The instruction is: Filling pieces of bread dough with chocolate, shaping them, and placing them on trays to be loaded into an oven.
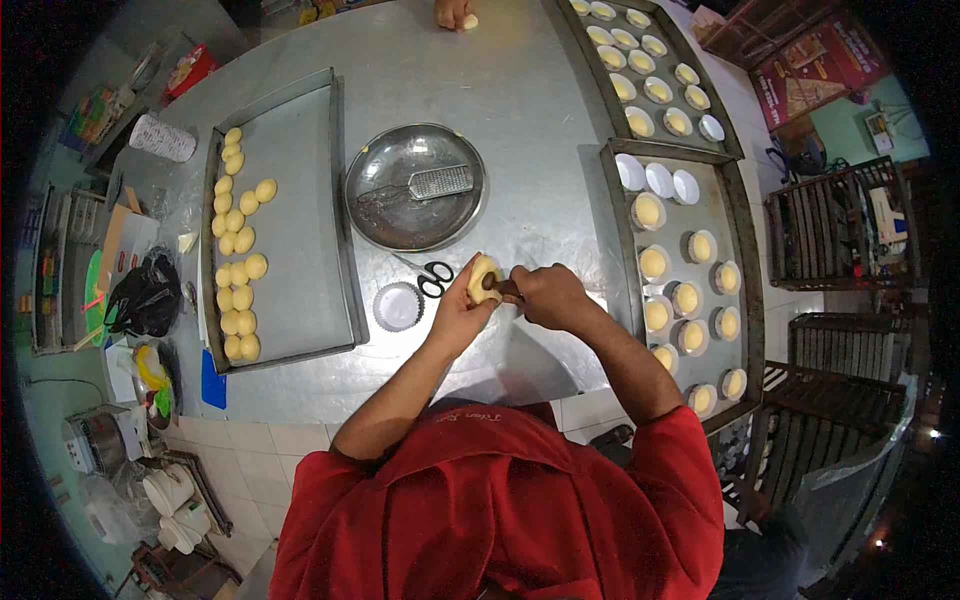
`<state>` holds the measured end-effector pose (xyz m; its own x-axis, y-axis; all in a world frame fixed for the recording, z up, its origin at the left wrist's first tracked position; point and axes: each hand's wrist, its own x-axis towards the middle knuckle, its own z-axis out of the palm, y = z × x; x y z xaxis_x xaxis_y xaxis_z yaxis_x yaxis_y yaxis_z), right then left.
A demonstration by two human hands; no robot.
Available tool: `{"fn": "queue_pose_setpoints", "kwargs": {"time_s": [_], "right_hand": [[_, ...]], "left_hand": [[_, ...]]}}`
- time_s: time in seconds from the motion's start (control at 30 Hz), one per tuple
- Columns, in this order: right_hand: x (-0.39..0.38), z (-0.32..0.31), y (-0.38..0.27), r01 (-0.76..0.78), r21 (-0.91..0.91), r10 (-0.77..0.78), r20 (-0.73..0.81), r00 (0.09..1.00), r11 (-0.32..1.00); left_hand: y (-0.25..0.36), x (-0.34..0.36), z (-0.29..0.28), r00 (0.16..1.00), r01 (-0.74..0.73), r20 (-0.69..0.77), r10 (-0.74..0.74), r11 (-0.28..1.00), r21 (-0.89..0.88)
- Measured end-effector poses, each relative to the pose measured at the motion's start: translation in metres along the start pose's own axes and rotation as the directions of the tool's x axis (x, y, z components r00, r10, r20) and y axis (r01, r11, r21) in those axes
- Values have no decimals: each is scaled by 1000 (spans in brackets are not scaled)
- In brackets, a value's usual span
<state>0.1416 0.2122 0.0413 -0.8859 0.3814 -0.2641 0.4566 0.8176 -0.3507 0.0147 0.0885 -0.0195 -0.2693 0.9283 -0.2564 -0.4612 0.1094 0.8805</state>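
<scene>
In front of my red shirt, my left hand [464,312] cups a pale yellow piece of dough [483,275]. My right hand [548,296] grips a short brown stick-like tool [508,288], its tip pressed against the dough; whether the brown at the tip is filling or the tool itself, I cannot tell. Just left of my left hand are an empty white paper baking cup [399,307] and black-handled scissors [434,280]. Beyond them sits a round metal pan [375,215] with a grater [441,181] in it.
A long tray [300,230] on the left bears several dough balls [239,270]. Along the right, two trays [625,215] hold paper cups, most with dough inside. At the far edge, another person's hand [454,13] touches a dough piece. A white roll [162,137] lies far left.
</scene>
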Motion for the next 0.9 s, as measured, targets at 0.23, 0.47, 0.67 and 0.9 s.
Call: {"fn": "queue_pose_setpoints", "kwargs": {"time_s": [0.23, 0.47, 0.67, 0.9], "right_hand": [[3, -5, 0, -10, -56, 13, 40, 999, 998], [7, -17, -7, 17, -154, -3, 92, 996, 988], [17, -25, -9, -17, -357, 103, 223, 969, 934], [55, -52, 54, -91, 170, 93, -7, 996, 981]], "left_hand": [[5, 0, 1, 1000, 12, -7, -12, 999, -32], [3, 5, -1, 1000, -6, -14, 5, 998, -70], [12, 11, 0, 1000, -8, -26, 3, 980, -200], [43, 5, -14, 1000, -12, -23, -4, 759, -651]]}}
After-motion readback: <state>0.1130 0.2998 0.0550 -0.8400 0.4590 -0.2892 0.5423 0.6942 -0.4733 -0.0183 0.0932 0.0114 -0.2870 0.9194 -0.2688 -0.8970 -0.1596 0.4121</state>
